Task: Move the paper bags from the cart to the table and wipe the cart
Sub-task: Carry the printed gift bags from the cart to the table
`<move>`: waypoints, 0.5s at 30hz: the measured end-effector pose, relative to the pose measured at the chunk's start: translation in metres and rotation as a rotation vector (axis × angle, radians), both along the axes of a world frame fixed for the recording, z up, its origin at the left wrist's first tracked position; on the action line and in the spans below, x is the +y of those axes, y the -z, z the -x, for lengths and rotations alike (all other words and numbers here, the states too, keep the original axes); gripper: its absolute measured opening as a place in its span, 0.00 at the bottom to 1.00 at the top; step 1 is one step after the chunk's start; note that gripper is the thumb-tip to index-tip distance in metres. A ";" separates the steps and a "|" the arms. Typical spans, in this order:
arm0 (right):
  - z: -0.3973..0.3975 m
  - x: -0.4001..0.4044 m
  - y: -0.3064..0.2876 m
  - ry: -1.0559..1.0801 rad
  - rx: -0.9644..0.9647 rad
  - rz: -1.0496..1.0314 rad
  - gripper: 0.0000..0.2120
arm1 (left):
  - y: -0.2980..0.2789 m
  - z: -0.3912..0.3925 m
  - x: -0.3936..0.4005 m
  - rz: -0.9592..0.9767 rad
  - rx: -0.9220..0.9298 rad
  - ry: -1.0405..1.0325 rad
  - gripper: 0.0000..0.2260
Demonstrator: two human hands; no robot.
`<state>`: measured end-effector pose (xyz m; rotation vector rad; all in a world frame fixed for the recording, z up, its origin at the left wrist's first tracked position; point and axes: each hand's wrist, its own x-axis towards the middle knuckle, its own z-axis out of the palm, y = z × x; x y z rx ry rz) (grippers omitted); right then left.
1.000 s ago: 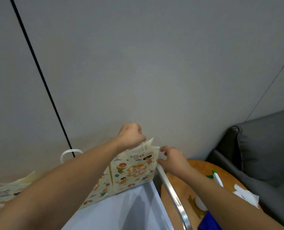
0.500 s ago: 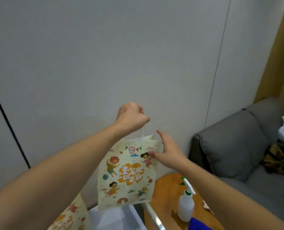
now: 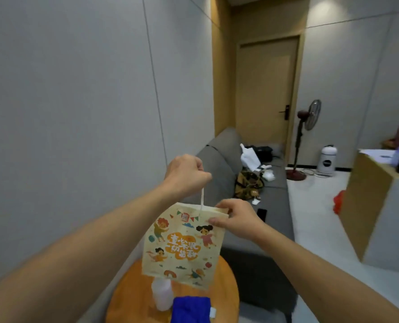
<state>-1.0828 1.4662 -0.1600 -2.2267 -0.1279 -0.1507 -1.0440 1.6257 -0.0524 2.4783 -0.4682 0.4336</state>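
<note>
Now hanging well above the round table (image 3: 128, 297) instead of beside the cart — bag (image 3: 184, 245) carried rightward since half a second ago, cart gone from view, door (image 3: 266, 89) and fan (image 3: 309, 117) newly showing. Gripping the white handle (image 3: 202, 199) in a closed fist: left hand (image 3: 186, 174), raised over the bag's top edge. Pinching the bag's upper right corner between thumb and curled fingers: right hand (image 3: 237, 219), no longer lying flat and open against the paper as before. Hanging upright, slightly tilted, with the bottom edge overlapping the top of the spray bottle (image 3: 162, 296) in view; touching or apart, cannot tell.

Standing on the table near its front: bottle, just beside a blue cloth (image 3: 191, 308). Showing bare wood to the left and behind the bottle, and along the right rim. Pressing close on the table's far and right sides: grey sofa (image 3: 270, 229); closing in on the left, the wall (image 3: 77, 113). Lying open beyond the sofa: pale floor (image 3: 322, 217), up to a wooden counter (image 3: 366, 206).
</note>
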 end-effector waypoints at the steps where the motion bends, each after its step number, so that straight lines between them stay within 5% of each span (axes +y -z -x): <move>1: 0.010 -0.025 0.007 0.046 0.034 -0.010 0.11 | 0.006 0.003 -0.028 -0.020 0.017 0.054 0.12; 6: 0.060 -0.144 0.040 0.276 0.161 -0.051 0.02 | 0.041 0.023 -0.158 -0.082 0.107 0.271 0.11; 15: 0.198 -0.341 0.086 0.750 0.298 -0.031 0.07 | 0.092 0.098 -0.386 -0.139 0.318 0.642 0.11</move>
